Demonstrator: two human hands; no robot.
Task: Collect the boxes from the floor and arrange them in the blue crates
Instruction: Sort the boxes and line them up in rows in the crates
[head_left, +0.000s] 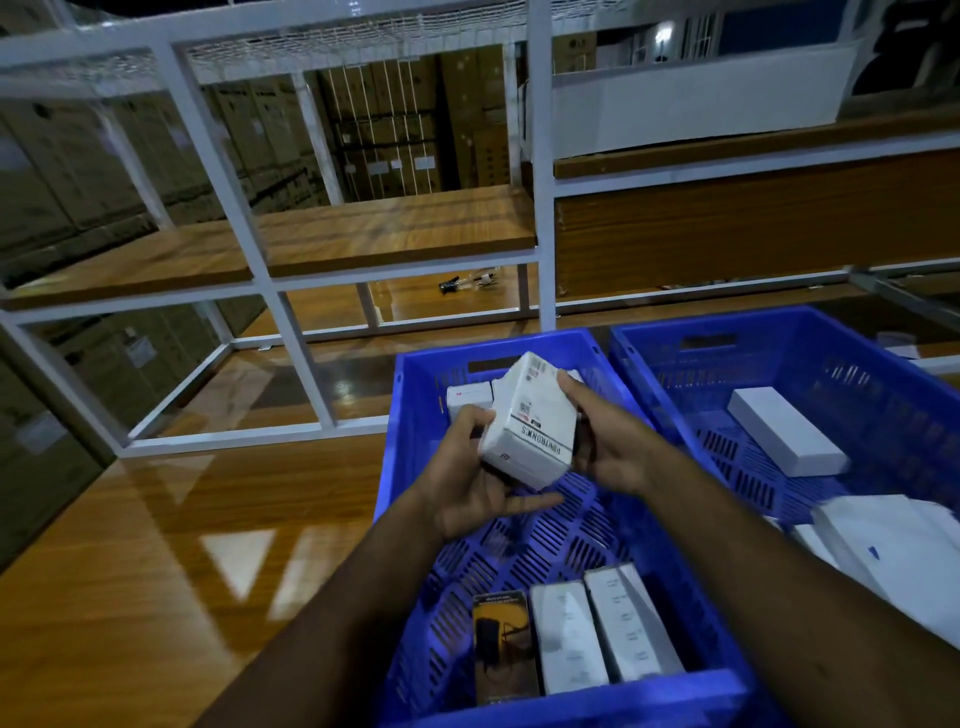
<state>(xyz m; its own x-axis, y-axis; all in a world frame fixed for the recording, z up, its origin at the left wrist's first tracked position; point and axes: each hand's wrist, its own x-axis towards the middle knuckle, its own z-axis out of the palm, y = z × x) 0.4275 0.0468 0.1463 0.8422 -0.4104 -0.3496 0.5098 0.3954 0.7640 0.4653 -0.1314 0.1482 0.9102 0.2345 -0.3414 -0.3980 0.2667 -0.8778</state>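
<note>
Box (527, 421), white with dark lettering along one side, held at centre frame over the nearer blue crate (410, 467). Gripped between both hands: left hand (480, 480) curled under the lower left corner, index finger straight and pointing right beneath it; right hand (605, 436) wrapped round the right face, fingertips reaching the top edge. Long axis tilted, running from lower left up toward upper right. Directly beyond, against the far wall of the crate, another white box (470, 397), already placed. Along the near wall, bottom of frame, a dark box (501, 649) and two pale boxes (597, 629) standing side by side. Second blue crate (883, 364) at right, with long white boxes (787, 439) inside. Likely next: lowering beside the far box, both hands about equally near.
</note>
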